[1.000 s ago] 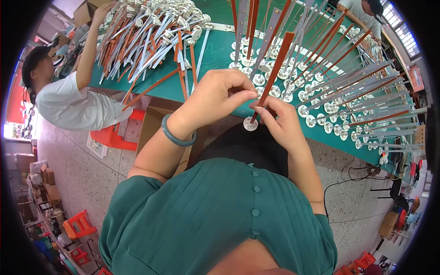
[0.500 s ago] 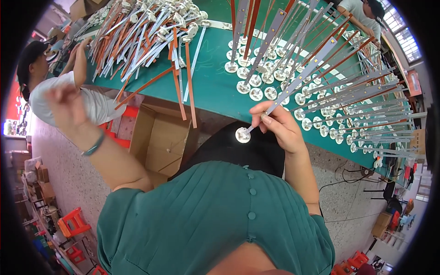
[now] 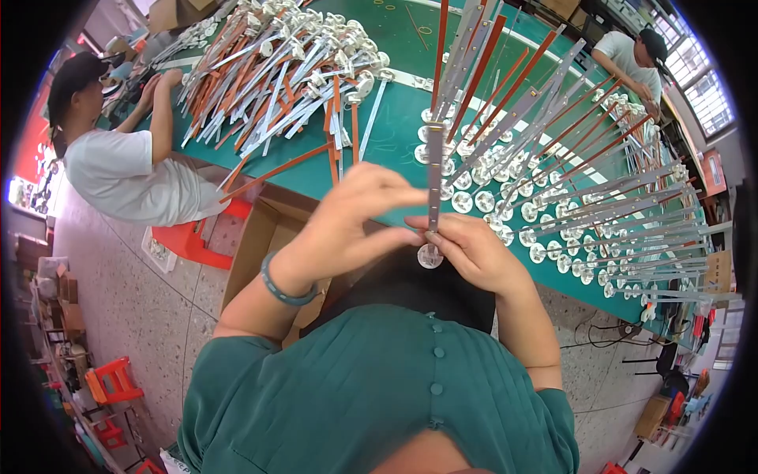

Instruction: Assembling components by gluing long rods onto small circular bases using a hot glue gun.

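My right hand (image 3: 476, 251) pinches the lower end of a narrow grey LED strip (image 3: 434, 170), which stands nearly upright in front of me. Small light chips dot its face, and a round white base (image 3: 429, 256) sits at its bottom, just under my fingers. From the left, my left hand (image 3: 351, 213) reaches up to the strip with thumb and fingers spread apart. Its fingertips are right beside the strip; whether they touch it I cannot tell.
Many similar strips on round white bases (image 3: 537, 253) stand in rows along the green table (image 3: 399, 150). Left of them lies a heap of loose grey and brown strips (image 3: 260, 95). An open cardboard box (image 3: 257, 237) is below the table edge. Two people work at the table's far sides.
My left hand has swung in from the far left to the strip. My right hand has turned the strip from a slant to nearly upright.
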`<control>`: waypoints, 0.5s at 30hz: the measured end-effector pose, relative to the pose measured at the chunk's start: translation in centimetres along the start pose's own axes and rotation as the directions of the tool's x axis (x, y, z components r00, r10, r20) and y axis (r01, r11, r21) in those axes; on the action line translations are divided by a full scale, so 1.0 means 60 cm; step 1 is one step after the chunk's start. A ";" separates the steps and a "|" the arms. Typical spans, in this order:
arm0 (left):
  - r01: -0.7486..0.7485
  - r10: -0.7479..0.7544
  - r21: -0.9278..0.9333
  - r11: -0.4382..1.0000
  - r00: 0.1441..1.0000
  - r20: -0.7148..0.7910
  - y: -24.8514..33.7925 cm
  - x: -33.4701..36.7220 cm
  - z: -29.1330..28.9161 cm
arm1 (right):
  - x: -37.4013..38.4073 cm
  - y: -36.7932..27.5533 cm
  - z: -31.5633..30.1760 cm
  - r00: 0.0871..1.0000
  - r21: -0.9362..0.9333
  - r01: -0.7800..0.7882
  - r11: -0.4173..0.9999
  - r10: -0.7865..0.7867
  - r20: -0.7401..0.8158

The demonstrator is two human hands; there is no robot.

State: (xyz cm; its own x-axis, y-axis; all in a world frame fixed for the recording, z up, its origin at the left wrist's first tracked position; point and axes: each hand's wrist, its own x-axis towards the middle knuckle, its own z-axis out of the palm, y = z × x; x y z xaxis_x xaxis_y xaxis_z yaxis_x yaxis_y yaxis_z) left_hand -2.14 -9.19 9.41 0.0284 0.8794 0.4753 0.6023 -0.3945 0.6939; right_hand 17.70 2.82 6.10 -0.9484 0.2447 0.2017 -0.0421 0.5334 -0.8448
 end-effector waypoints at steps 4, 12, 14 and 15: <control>-0.052 0.059 -0.096 0.994 0.996 0.067 -0.023 0.012 0.013 | 0.014 -0.004 0.004 1.000 -0.087 -0.026 0.996 0.027 0.009; 0.171 -0.257 -0.271 0.947 0.912 -0.321 -0.134 0.125 -0.074 | -0.044 -0.030 -0.001 0.969 -0.047 -0.148 0.988 0.135 -0.207; 0.197 -0.274 -0.241 0.950 0.895 -0.352 -0.187 0.175 -0.074 | -0.084 -0.029 -0.008 0.972 0.019 -0.181 0.983 0.182 -0.146; 0.170 -0.246 -0.236 0.957 0.906 -0.344 -0.215 0.203 -0.064 | -0.104 -0.025 -0.009 0.968 0.082 -0.225 0.971 0.232 -0.094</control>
State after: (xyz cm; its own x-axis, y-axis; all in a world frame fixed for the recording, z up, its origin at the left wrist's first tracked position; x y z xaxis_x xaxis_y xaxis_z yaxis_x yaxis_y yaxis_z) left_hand -12.64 5.59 8.33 -0.3974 0.8021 0.4459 0.3928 -0.2905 0.8726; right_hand 23.83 0.95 6.39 -0.8985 0.4366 0.0454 0.1467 0.3962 -0.9064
